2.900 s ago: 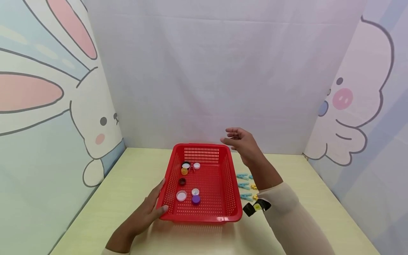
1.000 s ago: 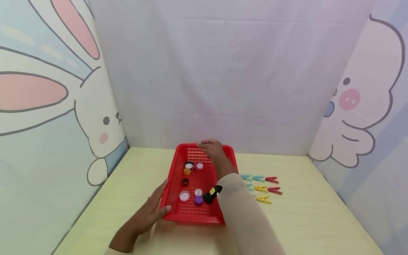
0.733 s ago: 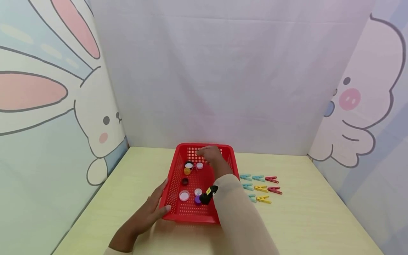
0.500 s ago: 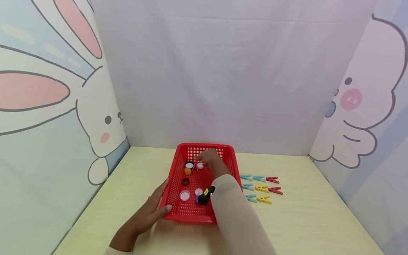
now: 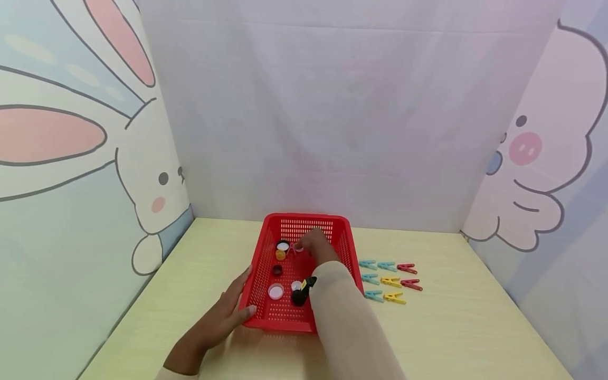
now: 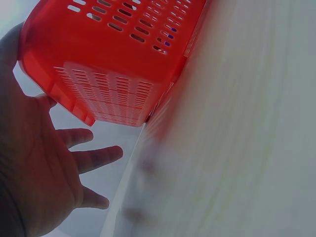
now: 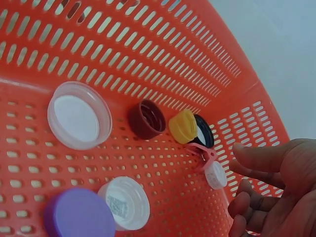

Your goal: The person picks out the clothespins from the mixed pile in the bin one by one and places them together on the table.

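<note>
A red plastic basket (image 5: pixel 280 325) stands on the table. My left hand (image 5: pixel 223 316) rests against its left side, thumb at the rim and the other fingers spread straight in the left wrist view. Inside the basket's far part is my right hand (image 5: pixel 315 245), thumb and fingers apart with nothing between them in the right wrist view. Just ahead of its fingertips lie a pink clothespin (image 7: pixel 205 153) and a small white cap (image 7: pixel 216 175). Close by are a yellow cap (image 7: pixel 183 126) and a black-rimmed lid (image 7: pixel 205 132).
Also in the basket are a dark red cap (image 7: pixel 146 119), a clear-rimmed lid (image 7: pixel 76 118), a white cap (image 7: pixel 126 202) and a purple cap (image 7: pixel 79 215). Right of it, blue clothespins (image 5: pixel 369 278), yellow clothespins (image 5: pixel 391 282) and red clothespins (image 5: pixel 411 284) lie in rows on the table.
My right hand has come from beyond the basket's right side, over the far rim and down into it beside the pink clothespin. My left hand keeps its place at the basket.
</note>
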A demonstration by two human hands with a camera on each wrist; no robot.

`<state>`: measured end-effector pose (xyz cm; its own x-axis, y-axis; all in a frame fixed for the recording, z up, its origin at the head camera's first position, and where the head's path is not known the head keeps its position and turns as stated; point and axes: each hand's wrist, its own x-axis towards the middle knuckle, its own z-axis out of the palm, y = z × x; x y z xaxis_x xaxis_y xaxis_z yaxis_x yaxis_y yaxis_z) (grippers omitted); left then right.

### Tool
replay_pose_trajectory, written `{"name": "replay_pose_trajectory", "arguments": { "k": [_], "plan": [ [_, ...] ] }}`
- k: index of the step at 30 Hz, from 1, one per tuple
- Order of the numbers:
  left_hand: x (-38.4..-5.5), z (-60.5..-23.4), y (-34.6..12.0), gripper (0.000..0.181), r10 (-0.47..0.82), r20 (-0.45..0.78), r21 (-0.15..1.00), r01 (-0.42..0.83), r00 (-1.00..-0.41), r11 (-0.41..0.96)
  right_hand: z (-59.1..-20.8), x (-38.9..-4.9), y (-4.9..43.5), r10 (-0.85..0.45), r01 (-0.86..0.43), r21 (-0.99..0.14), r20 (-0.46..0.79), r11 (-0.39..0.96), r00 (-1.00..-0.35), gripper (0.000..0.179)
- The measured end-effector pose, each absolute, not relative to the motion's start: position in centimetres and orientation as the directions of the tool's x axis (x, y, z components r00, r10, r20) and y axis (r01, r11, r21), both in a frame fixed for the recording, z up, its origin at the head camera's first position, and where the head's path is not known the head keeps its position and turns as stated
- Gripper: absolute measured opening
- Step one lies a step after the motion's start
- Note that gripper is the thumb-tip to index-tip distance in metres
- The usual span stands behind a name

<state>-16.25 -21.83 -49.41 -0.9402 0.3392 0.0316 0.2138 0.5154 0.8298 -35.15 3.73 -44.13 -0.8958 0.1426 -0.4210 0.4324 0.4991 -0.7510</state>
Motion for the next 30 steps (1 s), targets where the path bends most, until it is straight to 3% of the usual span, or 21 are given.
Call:
{"name": "replay_pose_trajectory", "arguments": {
  "k": [14, 21, 30],
  "plan": [
    [-16.2, -49.3, -22.0, 0.097, 0.351, 0.047, 0.819, 0.238, -0.935, 0.523, -45.7, -35.7, 3.4, 0.153, 0.507, -0.714, -0.501, 0.482, -0.852, 0.046],
    [-16.3, -49.5, -21.9, 0.097, 0.36, 0.054, 0.811, 0.251, -0.931, 0.528, -45.7, -35.2, 3.6, 0.139, 0.469, -0.73, -0.466, 0.497, -0.874, 0.034],
    [-16.5, -49.3, -22.1, 0.099, 0.359, 0.043, 0.821, 0.238, -0.932, 0.519, -46.5, -35.7, 3.7, 0.145, 0.506, -0.757, -0.493, 0.414, -0.858, 0.033]
  ]
}}
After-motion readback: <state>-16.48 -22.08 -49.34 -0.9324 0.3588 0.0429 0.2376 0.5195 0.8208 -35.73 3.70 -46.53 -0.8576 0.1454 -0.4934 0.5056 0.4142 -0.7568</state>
